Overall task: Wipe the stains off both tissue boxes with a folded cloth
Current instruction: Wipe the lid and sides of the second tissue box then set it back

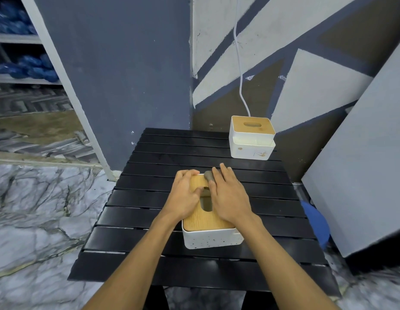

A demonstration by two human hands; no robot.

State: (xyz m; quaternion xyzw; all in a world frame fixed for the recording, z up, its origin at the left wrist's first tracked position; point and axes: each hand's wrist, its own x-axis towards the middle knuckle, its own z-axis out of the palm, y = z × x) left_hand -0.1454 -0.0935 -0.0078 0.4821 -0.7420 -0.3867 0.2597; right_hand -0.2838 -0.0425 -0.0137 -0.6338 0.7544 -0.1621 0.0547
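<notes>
Near tissue box [211, 239]: white body, wooden lid [205, 219] with slot, standing on black slatted tabletop [150, 198]. Brown specks on its near wall. Left hand [185, 195] on the lid's left side, fingers curled over the box's far left corner. Right hand [230, 198] lies flat on the lid's right side, fingers straight, pressing a grey cloth [208, 175] at the box's far edge. Far tissue box [251, 139] stands beyond and right of the near box, well apart, brown marks on its front. White cable [240, 74] hangs behind it.
</notes>
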